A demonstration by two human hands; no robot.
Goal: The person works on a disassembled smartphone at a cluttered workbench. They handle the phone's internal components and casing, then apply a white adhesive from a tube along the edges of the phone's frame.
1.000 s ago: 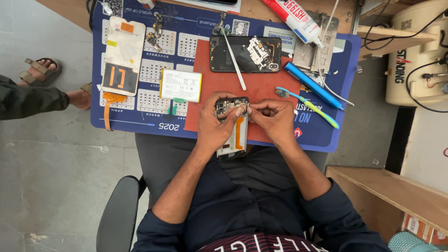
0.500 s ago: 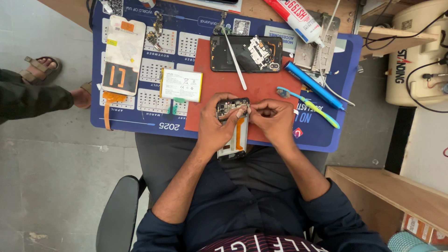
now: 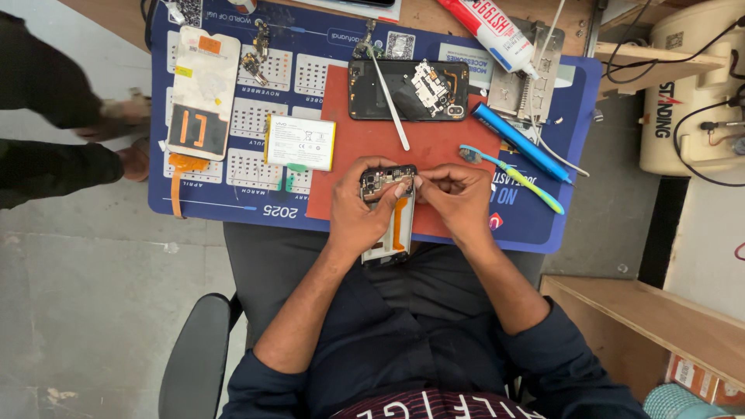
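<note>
While the left hand grips the opened phone frame at the worktop's near edge, fingers wrapped round its side, the right hand pinches at the frame's top corner, fingertips closed on something too small to tell. Looks like mid-disassembly, working a small part by the camera end. Next move likely needs a steady frame and fine pinch. Battery, white spudger, blue screwdriver lie nearby on the red mat.
</note>
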